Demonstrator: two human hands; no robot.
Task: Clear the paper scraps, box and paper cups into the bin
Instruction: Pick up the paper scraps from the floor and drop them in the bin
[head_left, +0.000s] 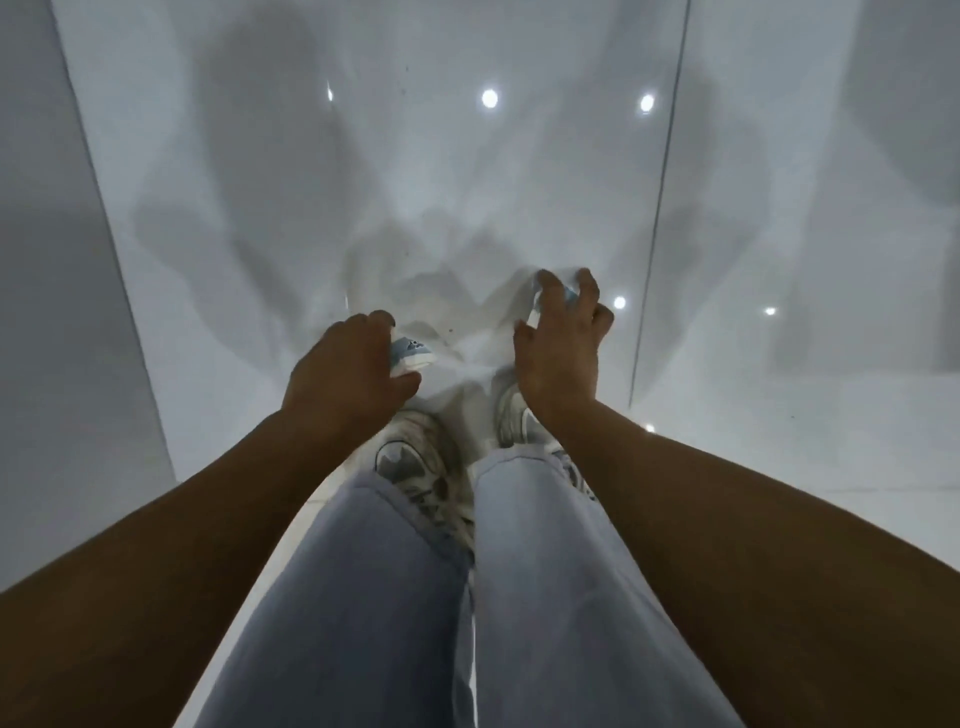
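I look straight down at a glossy white tiled floor. My left hand (345, 371) is closed around a crushed blue-and-white paper cup (410, 353) just above the floor, ahead of my left shoe. My right hand (558, 345) curls over another white and light-blue paper cup or scrap (569, 295), mostly hidden under the fingers. No bin and no box are in view.
My legs in light blue jeans (519, 597) and white sneakers (415, 457) fill the lower middle. A grey wall or panel (57, 312) runs along the left. A dark tile joint (657, 223) crosses the floor on the right. Ceiling lights reflect in the tiles.
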